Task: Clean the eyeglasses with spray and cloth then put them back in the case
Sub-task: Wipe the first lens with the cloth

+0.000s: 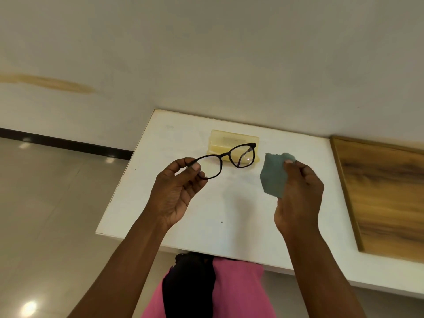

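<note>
The left hand (176, 187) pinches the black-framed eyeglasses (226, 160) at one lens rim, thumb and fingers closed on the frame, holding them up above the white table (229, 214). The right hand (298, 196), apart from the left, grips a blue-green cloth (273, 175) just beside the glasses. Beyond both hands, an open yellowish case (231, 138) sits on the table near the wall.

Left hand (176, 191) raised, palm up, fingers (196, 167) pinched. Right hand (298, 193) raised, fingers curled closed.
</note>
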